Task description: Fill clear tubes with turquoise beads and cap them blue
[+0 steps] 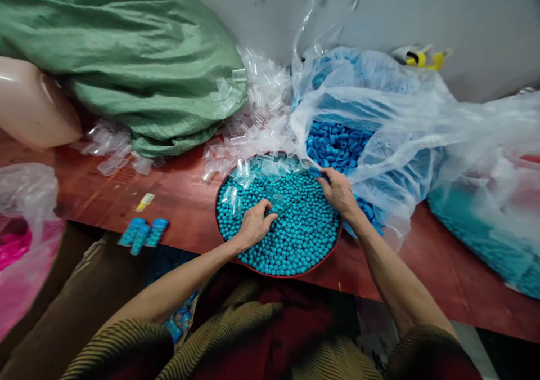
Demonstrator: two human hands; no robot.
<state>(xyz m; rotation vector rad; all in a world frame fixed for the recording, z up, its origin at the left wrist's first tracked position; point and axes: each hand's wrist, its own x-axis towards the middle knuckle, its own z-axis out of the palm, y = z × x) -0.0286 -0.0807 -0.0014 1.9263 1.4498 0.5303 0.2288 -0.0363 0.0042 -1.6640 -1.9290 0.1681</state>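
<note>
My left hand [255, 225] is over the left half of a round red-rimmed tray [216, 211] filled with turquoise beads [291, 245]. Its fingers are curled around what looks like a clear plastic tube [277, 197], hard to make out against the beads. At the tray's upper right edge, my right hand [340, 193] pinches a blue cap [315, 171] between thumb and fingers. Just beyond that hand, an open clear bag [396, 107] holds many blue caps [335, 143]. Several empty clear tubes [244, 171] rest on the beads at the tray's far side.
Clear tubes [270, 98] are heaped behind the tray, beside a green sack [169, 65]. Several filled blue-capped tubes [141, 235] lie near the table's front edge at left. A bag of turquoise beads [476, 228] stands right, a pink container [37, 104] far left.
</note>
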